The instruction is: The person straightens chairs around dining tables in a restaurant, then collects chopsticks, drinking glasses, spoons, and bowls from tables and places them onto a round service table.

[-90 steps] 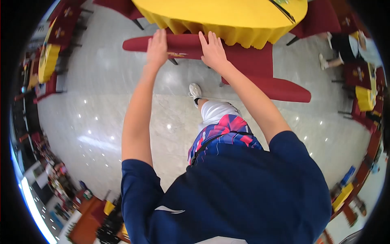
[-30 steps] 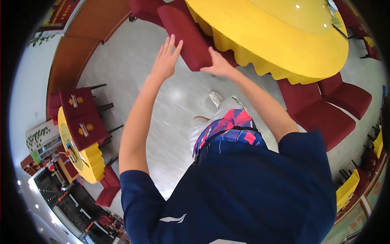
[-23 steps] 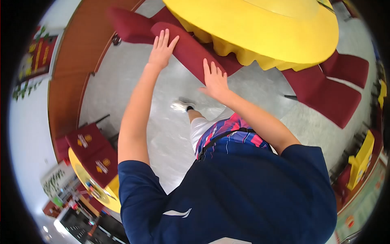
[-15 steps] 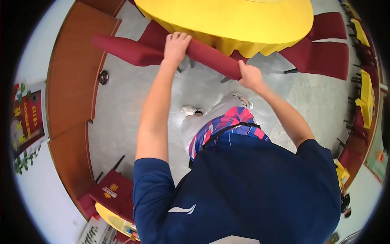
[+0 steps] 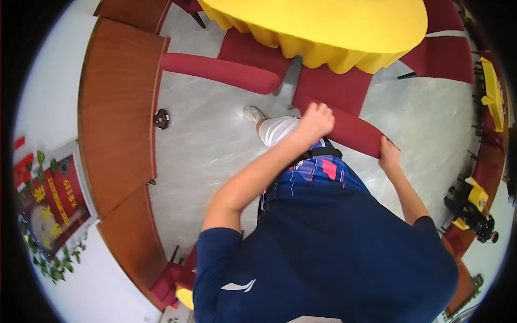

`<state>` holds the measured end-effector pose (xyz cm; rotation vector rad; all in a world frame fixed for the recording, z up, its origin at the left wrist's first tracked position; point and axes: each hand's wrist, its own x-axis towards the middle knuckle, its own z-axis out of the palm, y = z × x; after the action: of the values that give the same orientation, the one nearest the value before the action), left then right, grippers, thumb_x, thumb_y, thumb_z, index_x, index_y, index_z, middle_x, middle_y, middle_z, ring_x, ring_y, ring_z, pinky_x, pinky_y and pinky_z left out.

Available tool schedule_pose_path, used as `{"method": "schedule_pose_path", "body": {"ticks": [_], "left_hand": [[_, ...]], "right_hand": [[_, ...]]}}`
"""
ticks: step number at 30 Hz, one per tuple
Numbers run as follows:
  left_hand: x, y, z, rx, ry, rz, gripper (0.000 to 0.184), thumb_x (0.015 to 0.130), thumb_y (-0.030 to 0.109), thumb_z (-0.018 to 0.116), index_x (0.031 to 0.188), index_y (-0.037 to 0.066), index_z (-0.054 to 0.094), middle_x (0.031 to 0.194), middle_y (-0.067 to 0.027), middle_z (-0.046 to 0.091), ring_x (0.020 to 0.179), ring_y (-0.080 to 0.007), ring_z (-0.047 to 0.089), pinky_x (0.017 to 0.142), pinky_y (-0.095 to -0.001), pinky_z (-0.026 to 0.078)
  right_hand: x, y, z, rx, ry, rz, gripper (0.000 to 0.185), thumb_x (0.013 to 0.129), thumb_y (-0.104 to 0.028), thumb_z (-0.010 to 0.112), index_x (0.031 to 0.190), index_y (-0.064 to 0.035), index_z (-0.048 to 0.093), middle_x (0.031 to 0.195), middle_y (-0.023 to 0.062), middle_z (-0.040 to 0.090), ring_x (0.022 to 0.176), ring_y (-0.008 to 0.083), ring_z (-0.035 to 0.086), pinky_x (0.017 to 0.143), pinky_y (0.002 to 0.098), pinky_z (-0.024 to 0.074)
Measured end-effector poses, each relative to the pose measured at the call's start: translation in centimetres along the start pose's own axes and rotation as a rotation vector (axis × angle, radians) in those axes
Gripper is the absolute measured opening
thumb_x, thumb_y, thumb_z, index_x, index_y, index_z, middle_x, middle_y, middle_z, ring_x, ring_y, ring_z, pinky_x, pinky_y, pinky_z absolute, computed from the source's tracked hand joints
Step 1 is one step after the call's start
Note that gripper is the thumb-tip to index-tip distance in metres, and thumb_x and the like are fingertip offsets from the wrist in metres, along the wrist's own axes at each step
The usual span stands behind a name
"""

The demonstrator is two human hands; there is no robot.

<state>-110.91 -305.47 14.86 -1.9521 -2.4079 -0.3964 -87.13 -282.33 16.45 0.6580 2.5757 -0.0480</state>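
A dark red upholstered chair [image 5: 355, 132] stands close in front of my body, its backrest toward me and its seat facing the yellow-covered table [image 5: 323, 27]. Wrapped over the left part of the backrest's top is my left hand [image 5: 319, 119]. At the backrest's right end, my right hand [image 5: 390, 155] grips the edge with its fingers closed. A second red chair [image 5: 221, 72] stands to the left, its seat partly beneath the yellow cloth. A narrow gap shows grey floor between the two chairs.
Brown wooden panels [image 5: 118, 102] line the left side, with a small dark object [image 5: 161, 119] on the floor beside them. More red chairs [image 5: 444, 59] stand at the right of the table. A person in black [image 5: 468, 210] is far off at the lower right.
The chair in my hands has come toward my body and to the right, away from the table. Its seat now shows. My view has shifted, and one shoe has gone out of sight.
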Motion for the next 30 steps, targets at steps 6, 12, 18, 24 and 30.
{"method": "schedule_pose_path", "body": {"ticks": [6, 12, 18, 24, 30], "left_hand": [[-1.3, -11.2, -3.4, -0.421, -0.090, 0.115, 0.031, 0.073, 0.017, 0.064, 0.102, 0.007, 0.056, 0.092, -0.0097, 0.058, 0.093, -0.0281, 0.058, 0.079, -0.0413, 0.046], [-10.8, -35.4, -12.9, -0.133, -0.399, -0.085, 0.084, 0.065, 0.016, 0.079, 0.141, 0.017, 0.042, 0.137, -0.0074, 0.049, 0.128, -0.0281, 0.045, 0.105, -0.0470, 0.035], [-13.0, -47.0, -13.6, -0.076, -0.587, -0.139, 0.065, 0.065, 0.024, 0.079, 0.124, 0.014, 0.053, 0.119, -0.0092, 0.060, 0.109, -0.0295, 0.058, 0.092, -0.0408, 0.048], [-13.2, -49.4, -11.2, -0.173, -0.424, 0.038, 0.050, 0.067, 0.024, 0.072, 0.111, 0.007, 0.057, 0.106, -0.0126, 0.065, 0.099, -0.0319, 0.061, 0.084, -0.0419, 0.053], [-14.9, -50.1, -10.4, -0.251, -0.511, 0.160, 0.035, 0.064, 0.020, 0.073, 0.090, 0.000, 0.059, 0.086, -0.0153, 0.068, 0.098, -0.0326, 0.060, 0.074, -0.0429, 0.056]], "right_hand": [[9.0, -2.0, -0.9, -0.317, -0.917, 0.158, 0.050, 0.060, -0.017, 0.079, 0.106, -0.0042, 0.064, 0.103, 0.0174, 0.069, 0.093, 0.0368, 0.065, 0.075, 0.0416, 0.0545], [20.4, -33.2, -16.8, 0.612, -0.033, -0.627, 0.074, 0.076, -0.031, 0.071, 0.139, -0.0041, 0.042, 0.131, 0.0202, 0.055, 0.119, 0.0340, 0.054, 0.100, 0.0412, 0.0441], [22.6, -44.3, -13.7, 0.294, 0.175, -0.265, 0.071, 0.066, -0.025, 0.074, 0.130, -0.0069, 0.051, 0.109, 0.0146, 0.064, 0.102, 0.0316, 0.063, 0.083, 0.0439, 0.0510], [22.7, -44.1, -14.9, 0.397, 0.195, -0.311, 0.056, 0.062, -0.020, 0.072, 0.116, -0.0112, 0.059, 0.095, 0.0107, 0.067, 0.089, 0.0303, 0.065, 0.077, 0.0429, 0.0525], [21.2, -48.3, -16.0, 0.377, 0.165, -0.077, 0.048, 0.061, -0.013, 0.074, 0.107, -0.0087, 0.057, 0.097, 0.0136, 0.067, 0.093, 0.0343, 0.063, 0.079, 0.0443, 0.0499]]}}
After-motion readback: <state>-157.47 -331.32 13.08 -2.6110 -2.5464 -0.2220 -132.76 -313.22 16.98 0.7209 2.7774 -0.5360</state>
